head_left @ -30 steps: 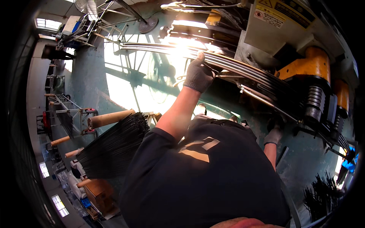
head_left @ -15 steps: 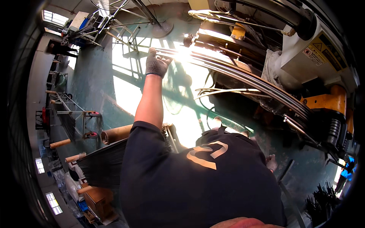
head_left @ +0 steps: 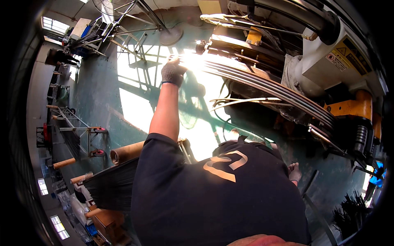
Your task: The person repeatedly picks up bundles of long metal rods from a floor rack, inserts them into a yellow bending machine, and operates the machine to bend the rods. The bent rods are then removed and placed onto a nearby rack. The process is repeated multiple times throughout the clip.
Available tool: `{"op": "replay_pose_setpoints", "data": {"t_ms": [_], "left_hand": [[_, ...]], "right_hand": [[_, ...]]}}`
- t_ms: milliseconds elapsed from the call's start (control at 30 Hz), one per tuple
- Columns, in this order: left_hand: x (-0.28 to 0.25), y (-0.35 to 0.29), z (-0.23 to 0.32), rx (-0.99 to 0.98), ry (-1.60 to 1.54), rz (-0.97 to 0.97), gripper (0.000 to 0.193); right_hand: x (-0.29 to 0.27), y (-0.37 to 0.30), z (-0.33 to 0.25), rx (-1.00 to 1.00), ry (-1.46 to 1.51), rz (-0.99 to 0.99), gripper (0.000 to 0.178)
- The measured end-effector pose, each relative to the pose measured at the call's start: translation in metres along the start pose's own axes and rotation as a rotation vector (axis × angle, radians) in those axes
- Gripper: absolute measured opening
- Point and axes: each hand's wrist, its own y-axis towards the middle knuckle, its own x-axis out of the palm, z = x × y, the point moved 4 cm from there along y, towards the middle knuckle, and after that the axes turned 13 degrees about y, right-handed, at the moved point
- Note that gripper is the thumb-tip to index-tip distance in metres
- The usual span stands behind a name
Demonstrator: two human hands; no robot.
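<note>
My left hand [head_left: 173,74], in a grey knitted glove, reaches out to the far ends of several long thin metal rods [head_left: 250,78]. Its fingers are curled around the rod ends, though strong sun glare hides the fingertips. The rods run side by side from there to the right, bending down toward a machine [head_left: 332,61] with a pale housing, orange parts and warning labels. Low beside my body hangs my right hand [head_left: 294,171], bare. Its fingers are loosely bent and apart, and nothing shows in them.
Left of me, a brown cardboard tube [head_left: 127,153] lies near a rack draped with black strands [head_left: 108,184]. Beyond are a wheeled metal frame [head_left: 84,129] and a round stand base [head_left: 170,37]. Black bristly strands [head_left: 351,215] stand at lower right. Cables [head_left: 223,119] hang under the machine.
My left hand has moved slightly right, and its fingers have closed from a spread pose onto the rod ends. My right hand has risen slightly.
</note>
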Motion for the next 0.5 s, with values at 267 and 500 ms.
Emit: {"op": "replay_pose_setpoints", "data": {"t_ms": [267,500], "left_hand": [[-0.003,-0.016,0.035,-0.211,-0.394,0.16,0.034],[-0.01,-0.022,0.086,-0.327,-0.699,-0.17,0.028]], "right_hand": [[-0.028,-0.004,-0.002,-0.034,-0.103,0.122,0.027],[-0.06,0.033,0.013,-0.03,-0.164,0.199,0.031]]}}
